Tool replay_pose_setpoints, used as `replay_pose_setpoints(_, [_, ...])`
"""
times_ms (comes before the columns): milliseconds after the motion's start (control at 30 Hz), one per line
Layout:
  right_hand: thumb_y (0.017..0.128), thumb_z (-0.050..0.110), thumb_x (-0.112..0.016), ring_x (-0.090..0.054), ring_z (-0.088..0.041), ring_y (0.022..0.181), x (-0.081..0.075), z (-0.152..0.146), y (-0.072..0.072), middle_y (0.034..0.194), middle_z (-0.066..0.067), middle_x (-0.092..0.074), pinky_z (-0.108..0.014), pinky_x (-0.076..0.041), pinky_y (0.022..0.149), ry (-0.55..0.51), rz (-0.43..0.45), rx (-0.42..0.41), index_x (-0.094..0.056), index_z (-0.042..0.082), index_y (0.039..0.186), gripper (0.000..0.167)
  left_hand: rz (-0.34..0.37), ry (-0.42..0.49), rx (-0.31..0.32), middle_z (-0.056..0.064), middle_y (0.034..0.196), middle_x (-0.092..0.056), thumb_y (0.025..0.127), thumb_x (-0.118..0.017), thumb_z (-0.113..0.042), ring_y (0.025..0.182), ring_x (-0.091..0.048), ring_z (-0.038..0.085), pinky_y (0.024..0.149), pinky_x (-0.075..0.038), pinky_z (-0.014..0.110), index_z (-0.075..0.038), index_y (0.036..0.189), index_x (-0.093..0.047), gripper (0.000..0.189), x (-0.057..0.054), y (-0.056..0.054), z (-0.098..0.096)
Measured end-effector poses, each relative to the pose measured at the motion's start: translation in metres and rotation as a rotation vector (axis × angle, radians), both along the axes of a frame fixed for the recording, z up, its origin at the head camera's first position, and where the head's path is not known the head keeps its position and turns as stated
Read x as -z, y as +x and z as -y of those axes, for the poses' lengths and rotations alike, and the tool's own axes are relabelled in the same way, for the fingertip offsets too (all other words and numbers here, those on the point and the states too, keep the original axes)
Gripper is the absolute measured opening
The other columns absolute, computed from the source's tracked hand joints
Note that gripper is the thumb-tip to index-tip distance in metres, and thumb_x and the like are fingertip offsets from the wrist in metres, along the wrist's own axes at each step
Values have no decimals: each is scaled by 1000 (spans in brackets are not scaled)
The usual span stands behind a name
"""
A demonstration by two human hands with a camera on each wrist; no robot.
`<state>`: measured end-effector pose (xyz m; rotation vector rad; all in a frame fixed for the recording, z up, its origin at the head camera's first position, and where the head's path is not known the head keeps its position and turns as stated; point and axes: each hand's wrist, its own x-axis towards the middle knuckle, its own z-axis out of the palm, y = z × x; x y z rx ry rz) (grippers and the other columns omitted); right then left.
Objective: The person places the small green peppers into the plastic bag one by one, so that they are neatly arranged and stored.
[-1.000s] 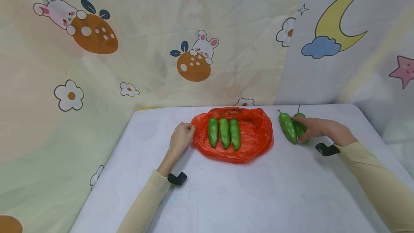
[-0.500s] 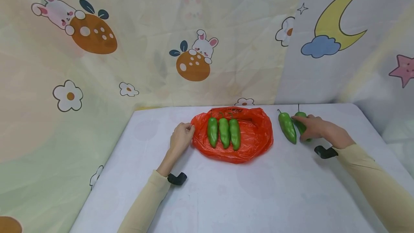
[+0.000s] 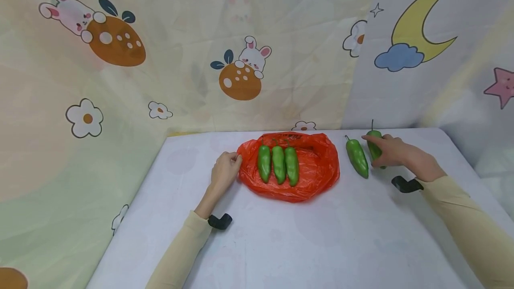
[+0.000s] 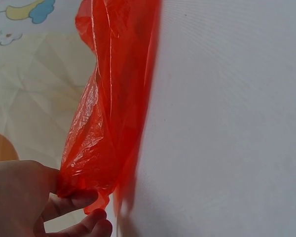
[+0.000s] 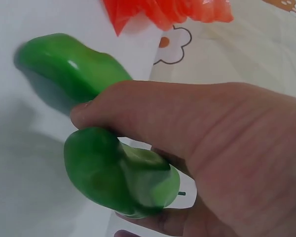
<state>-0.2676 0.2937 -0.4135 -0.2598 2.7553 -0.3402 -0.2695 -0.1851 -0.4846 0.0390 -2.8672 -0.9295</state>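
A red plastic bag (image 3: 313,168) lies flat on the white table (image 3: 281,240) with three green peppers (image 3: 278,164) side by side on it. My left hand (image 3: 225,171) pinches the bag's left edge (image 4: 84,173) between thumb and fingers. At the right, my right hand (image 3: 391,150) grips a green pepper (image 3: 374,145) (image 5: 116,180), raised a little off the table with its stem up. Another green pepper (image 3: 357,157) (image 5: 71,66) lies on the table just left of that hand.
A cartoon-printed cloth (image 3: 160,57) with rabbits, flowers and a moon hangs behind the table and to both sides. The table's left edge (image 3: 128,213) runs diagonally near my left forearm.
My right hand has closed round the right-hand pepper and lifted it slightly up and back, away from the other loose pepper. The left hand and bag have stayed still.
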Motion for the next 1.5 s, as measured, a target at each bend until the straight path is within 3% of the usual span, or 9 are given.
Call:
replay_pose_setpoints(233, [82,23,-76,-48,-49,100,-5,4,0,127,-45,-37,-64,-50,83,12,15,7,-28,4,151,87,-4,-2,-2,9,97,-66,98,-54,-32,84,-58,23,68,-47,34,-11,95,-75,30,-1,0,0])
replay_pose_setpoints(567, [82,25,-77,-52,-51,101,-11,5,1,130,-47,-36,-62,-51,80,21,-45,-31,-28,5,152,88,-7,-5,-5,9,98,-66,98,-55,-31,84,-58,24,68,-47,35,-11,94,-75,29,0,1,0])
replay_pose_setpoints(867, [81,23,-77,-45,-54,105,-16,16,6,131,-46,-35,-61,-53,78,0,-72,-31,-32,6,152,86,-11,-5,-7,9,100,-67,98,-55,-32,87,-59,24,71,-50,38,-11,96,-76,29,0,1,0])
replay_pose_setpoints(1067, [81,20,-77,-44,-52,105,-27,29,9,128,-44,-37,-53,-55,72,-15,-104,-23,-32,8,152,85,-13,-7,-5,9,99,-66,98,-55,-32,87,-59,24,71,-49,38,-11,96,-75,29,1,1,1])
replay_pose_setpoints(1500, [82,22,-80,-46,-50,110,-53,66,20,134,-40,-38,-53,-56,75,-41,-142,-51,-32,15,155,87,-23,-8,1,8,95,-65,98,-53,-31,85,-58,23,66,-44,33,-14,84,-72,29,-1,0,0])
